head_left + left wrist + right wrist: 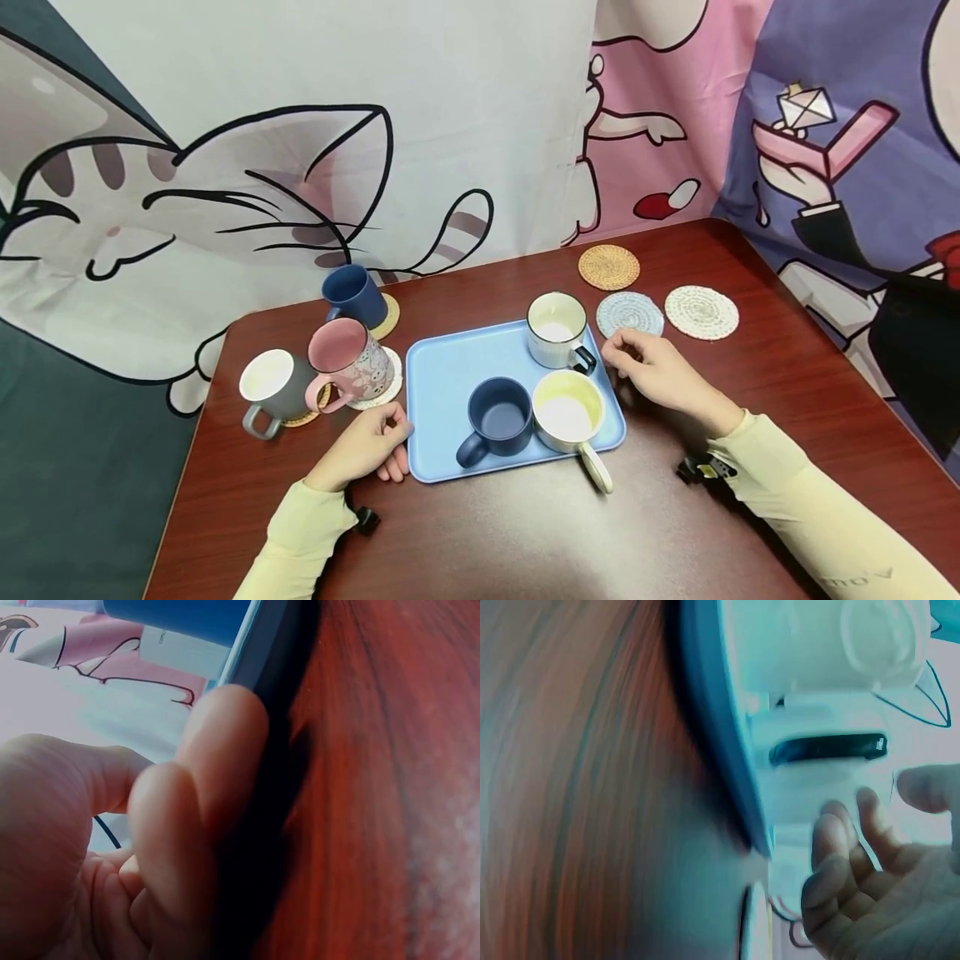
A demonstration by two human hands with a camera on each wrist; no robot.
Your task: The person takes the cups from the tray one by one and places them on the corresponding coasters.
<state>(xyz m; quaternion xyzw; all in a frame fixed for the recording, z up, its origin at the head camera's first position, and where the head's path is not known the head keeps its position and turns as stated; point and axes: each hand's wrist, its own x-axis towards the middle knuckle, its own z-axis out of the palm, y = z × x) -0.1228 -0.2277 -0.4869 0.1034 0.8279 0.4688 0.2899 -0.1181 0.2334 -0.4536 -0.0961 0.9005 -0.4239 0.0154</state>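
A light blue tray [442, 375] lies flat in the middle of the dark red worktop [525, 533], and both hands sit at its sides. The left hand [367, 446] rests on the worktop at the tray's near left corner, its fingers [217, 757] loosely curled and touching the tray's edge (the left wrist view shows one fingertip pressed against the rim) without gripping it. The right hand [660, 375] rests just beside the tray's right edge, fingers relaxed and slightly bent, holding nothing; its fingertips are near the white mug [557, 331] with the dark handle. On the tray stand that white mug at the far right, a navy mug [498, 417] near the front and a cream mug [570, 410] touching it on its right. Left of the tray, on coasters, stand a pink mug [347, 358], a grey mug [272, 390] and a blue mug [354, 296]. Three bare woven coasters [630, 315] lie beyond the right hand.
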